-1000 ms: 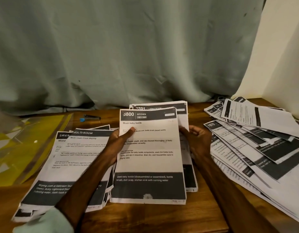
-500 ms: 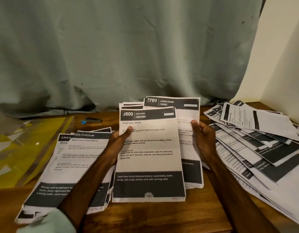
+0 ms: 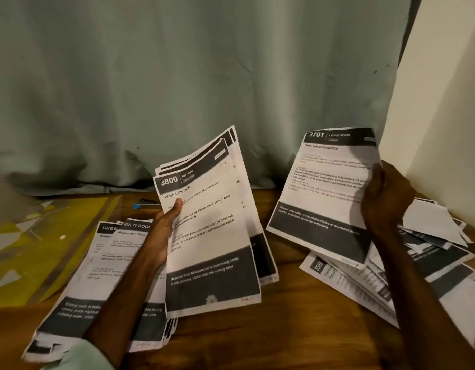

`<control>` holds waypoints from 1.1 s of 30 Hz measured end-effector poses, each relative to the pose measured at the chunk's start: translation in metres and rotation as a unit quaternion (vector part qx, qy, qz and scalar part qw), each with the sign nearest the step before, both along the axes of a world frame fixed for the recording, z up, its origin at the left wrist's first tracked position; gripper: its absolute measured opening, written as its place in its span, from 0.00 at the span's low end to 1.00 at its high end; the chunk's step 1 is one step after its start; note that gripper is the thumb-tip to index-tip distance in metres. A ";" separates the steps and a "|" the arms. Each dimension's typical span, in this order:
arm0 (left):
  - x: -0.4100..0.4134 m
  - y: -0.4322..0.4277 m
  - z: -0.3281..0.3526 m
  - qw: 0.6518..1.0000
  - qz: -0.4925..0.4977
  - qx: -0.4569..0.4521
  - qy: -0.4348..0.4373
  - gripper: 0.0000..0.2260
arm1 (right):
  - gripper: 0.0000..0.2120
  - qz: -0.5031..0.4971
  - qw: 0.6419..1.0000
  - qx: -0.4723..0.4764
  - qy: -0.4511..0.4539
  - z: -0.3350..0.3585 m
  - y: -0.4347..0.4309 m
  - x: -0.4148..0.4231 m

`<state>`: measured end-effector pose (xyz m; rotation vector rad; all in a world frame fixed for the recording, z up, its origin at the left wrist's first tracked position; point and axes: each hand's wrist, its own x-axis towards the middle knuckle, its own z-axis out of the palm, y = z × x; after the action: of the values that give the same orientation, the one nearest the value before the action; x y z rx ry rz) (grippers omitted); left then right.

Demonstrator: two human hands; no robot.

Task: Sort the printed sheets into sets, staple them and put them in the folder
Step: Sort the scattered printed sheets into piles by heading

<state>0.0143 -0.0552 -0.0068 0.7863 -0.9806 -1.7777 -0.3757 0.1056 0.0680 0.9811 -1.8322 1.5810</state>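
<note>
- The yellow folder lies flat at the far left of the table, well apart from both hands and on the left hand's side; a small blue-tipped tool lies behind it, too small to name
- A sorted pile rests flat just right of the folder, its long axis running away from the person, partly under the left forearm
- The left hand grips the 3800 stack by its left edge, thumb on the front, fingers hidden behind; the stack stands raised, its top leaning right
- The 2701 sheet is held clear of that stack, long axis near upright; the right hand pinches its right edge
- The loose heap lies directly below that hand, so the right hand is much the nearer; I judge the sheet is bound there
</note>
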 end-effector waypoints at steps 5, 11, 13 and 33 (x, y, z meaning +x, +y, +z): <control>-0.006 0.004 -0.002 1.000 -0.031 0.000 -0.004 0.29 | 0.12 0.125 0.991 0.022 0.042 -0.002 -0.012 0.042; -0.017 0.006 -0.004 0.998 -0.052 0.018 -0.010 0.28 | 0.12 0.279 0.944 0.075 -0.158 -0.003 -0.022 0.084; -0.020 0.009 -0.003 0.997 -0.073 0.031 0.005 0.24 | 0.10 0.316 0.913 0.113 -0.230 -0.006 -0.021 0.089; -0.046 0.035 -0.046 0.832 0.048 -0.395 -0.387 0.14 | 0.14 0.251 0.918 0.224 -0.212 -0.125 0.009 0.078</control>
<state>-0.0321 -0.0204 -0.0530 0.9712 -1.9851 -0.7572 -0.2976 0.1147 -0.0574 1.5020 -2.4607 1.8104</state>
